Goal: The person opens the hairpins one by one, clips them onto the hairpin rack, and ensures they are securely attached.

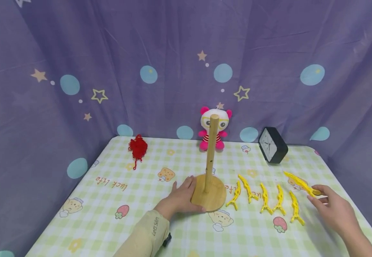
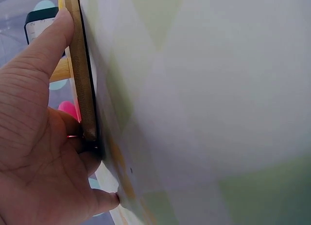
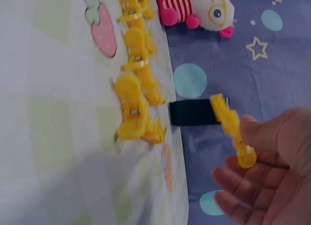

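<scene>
A wooden stand (image 1: 211, 157) with an upright pole on a round base (image 1: 216, 200) is on the table near the middle. My left hand (image 1: 182, 197) holds the base at its left side; in the left wrist view the thumb presses one part of its edge (image 2: 83, 84) and curled fingers touch farther along it. My right hand (image 1: 335, 210) pinches a yellow hair clip (image 1: 300, 182) by one end, above the table at the right. Several more yellow hair clips (image 1: 264, 198) lie in a row between the stand and my right hand.
A pink and white plush toy (image 1: 220, 140) sits behind the pole. At the back right stands a black-framed clock (image 1: 273, 145); a red bundle of yarn (image 1: 137, 147) lies at the back left. The checked tablecloth (image 1: 93, 228) reaches a purple curtain (image 1: 179, 43).
</scene>
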`<state>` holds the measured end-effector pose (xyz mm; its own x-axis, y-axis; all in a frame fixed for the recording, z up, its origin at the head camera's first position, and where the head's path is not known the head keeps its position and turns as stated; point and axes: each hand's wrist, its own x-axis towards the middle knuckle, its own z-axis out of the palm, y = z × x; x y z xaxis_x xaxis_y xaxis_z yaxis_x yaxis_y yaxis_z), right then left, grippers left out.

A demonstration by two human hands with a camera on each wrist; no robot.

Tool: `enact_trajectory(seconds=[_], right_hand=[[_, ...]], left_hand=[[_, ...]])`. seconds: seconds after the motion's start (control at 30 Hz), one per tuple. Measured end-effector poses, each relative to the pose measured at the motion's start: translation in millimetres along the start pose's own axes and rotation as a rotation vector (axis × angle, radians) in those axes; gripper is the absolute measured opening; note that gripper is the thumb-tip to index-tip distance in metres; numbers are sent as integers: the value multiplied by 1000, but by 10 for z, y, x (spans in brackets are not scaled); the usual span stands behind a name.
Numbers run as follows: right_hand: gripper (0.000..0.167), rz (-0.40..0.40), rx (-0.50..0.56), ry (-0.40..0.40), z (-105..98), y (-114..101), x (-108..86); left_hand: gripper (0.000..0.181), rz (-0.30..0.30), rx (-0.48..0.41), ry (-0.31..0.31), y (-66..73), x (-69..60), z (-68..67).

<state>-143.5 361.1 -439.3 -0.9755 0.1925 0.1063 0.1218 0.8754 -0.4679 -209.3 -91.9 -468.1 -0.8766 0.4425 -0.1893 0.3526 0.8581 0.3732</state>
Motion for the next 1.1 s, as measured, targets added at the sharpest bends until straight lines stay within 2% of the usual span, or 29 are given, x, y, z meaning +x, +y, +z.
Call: enact_trajectory(seconds=[0.17,0.37,0.77,1.0,1.1], right_hand=[[52,-59,51,67,17,-143,-39],[52,-163,55,123,67,-313,-56],[39,-331,69,145,185,-579,-27],[39,-389,60,168,246,-714,14],[38,-392,70,143,267,-773,30]], left_hand=[[117,0,6,0,4,3,-4],[116,3,10,-1,7,-2,-5],[117,-5,21,4,3,5,15],[117,-4,19,4,-9,15,30],[117,-2,19,7,-11,17,30]])
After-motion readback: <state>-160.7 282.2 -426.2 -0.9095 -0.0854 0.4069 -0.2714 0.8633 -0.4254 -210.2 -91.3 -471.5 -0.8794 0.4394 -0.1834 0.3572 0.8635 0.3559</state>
